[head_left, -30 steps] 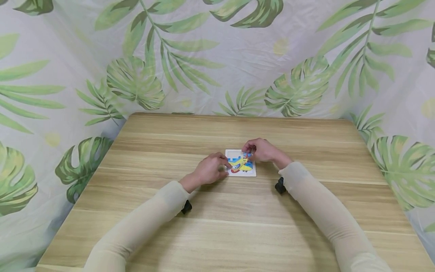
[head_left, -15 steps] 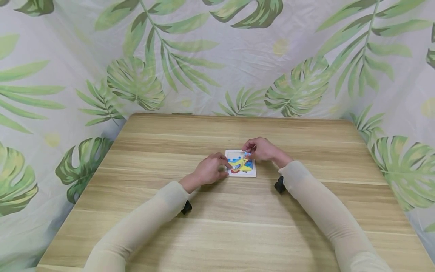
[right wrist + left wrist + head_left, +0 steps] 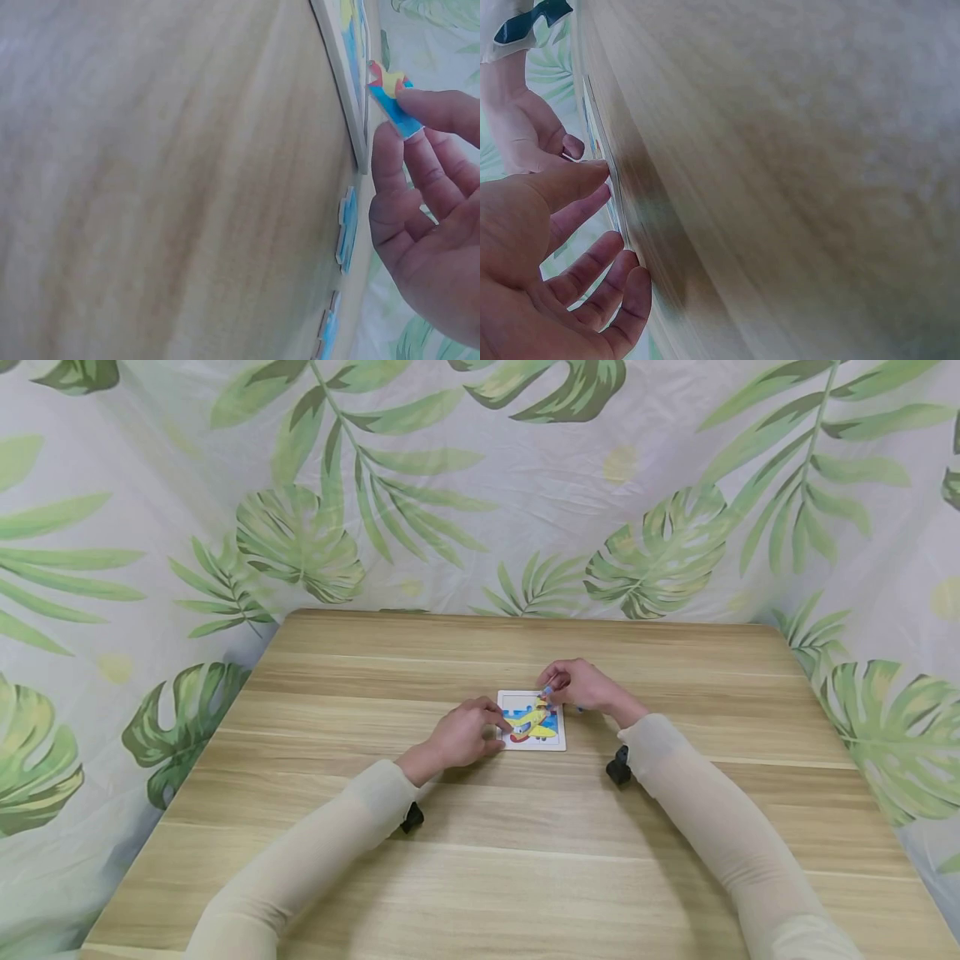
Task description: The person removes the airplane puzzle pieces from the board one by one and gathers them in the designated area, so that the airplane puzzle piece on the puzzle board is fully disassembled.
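A square jigsaw puzzle board [image 3: 553, 746] with a white border and a yellow airplane picture on blue lies on the table. My left hand [image 3: 459, 732] rests at its left edge, index finger over the border and thumb at the near corner. In the left wrist view, the other fingertips [image 3: 635, 289] are relaxed, down at the tabletop. Over the board's upper right part, my right hand [image 3: 583, 685] pinches a small jigsaw piece [image 3: 397, 109], blue with yellow and red, between thumb and fingers. The piece is tilted. A pale gap shows along the picture's top.
Two loose blue jigsaw pieces, one nearer [image 3: 328, 330] and one farther [image 3: 346, 231], lie beside the board in the right wrist view. The wooden table [image 3: 480, 877] extends all round. A leaf-print cloth [image 3: 540, 485] hangs behind it.
My right hand has lifted slightly and shifted a little right, turning the pinched piece up off the picture. A bit of blue now shows under that hand. The left hand stays put.
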`<state>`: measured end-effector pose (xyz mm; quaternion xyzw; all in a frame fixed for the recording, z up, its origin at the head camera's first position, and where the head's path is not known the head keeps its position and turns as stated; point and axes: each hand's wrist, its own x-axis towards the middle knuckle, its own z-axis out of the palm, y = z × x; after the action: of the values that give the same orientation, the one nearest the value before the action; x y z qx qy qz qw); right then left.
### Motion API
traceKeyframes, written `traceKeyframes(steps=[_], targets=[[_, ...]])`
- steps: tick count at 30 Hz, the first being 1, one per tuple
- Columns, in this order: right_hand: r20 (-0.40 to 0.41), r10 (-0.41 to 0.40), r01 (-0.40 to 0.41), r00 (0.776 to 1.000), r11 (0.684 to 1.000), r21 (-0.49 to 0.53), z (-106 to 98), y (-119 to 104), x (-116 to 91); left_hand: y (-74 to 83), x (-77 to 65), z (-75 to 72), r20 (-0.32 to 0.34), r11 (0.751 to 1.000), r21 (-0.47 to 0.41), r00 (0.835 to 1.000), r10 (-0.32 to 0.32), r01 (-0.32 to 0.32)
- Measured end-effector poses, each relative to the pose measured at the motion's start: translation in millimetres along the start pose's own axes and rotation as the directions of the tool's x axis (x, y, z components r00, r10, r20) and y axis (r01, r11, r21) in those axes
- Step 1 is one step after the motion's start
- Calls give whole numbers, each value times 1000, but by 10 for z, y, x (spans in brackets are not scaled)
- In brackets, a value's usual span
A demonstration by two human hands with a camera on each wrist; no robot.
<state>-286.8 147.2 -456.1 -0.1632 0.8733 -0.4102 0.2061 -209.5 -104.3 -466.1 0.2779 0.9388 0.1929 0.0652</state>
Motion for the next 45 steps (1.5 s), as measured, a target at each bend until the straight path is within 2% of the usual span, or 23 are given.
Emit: traceKeyframes(steps=[8, 19, 31, 34, 45], targets=[[-6, 18, -18, 1000, 996, 87, -25, 26, 20, 0, 0, -3, 4, 1000, 0, 1000, -2, 2], [16, 14, -15, 1000, 997, 78, -37, 44, 26, -7, 3, 11, 4, 1000, -5, 1000, -1, 1], [27, 19, -22, 999, 993, 117, -150, 74, -62, 6, -20, -4, 6, 1000, -1, 1000, -7, 7], [23, 26, -29, 999, 990, 137, -182, 101, -85, 12, -29, -13, 5, 1000, 1, 1000, -1, 1], [-13, 14, -12, 1000, 994, 108, -334, 199, -207, -14, -62, -11, -4, 1000, 22, 1000, 7, -7]])
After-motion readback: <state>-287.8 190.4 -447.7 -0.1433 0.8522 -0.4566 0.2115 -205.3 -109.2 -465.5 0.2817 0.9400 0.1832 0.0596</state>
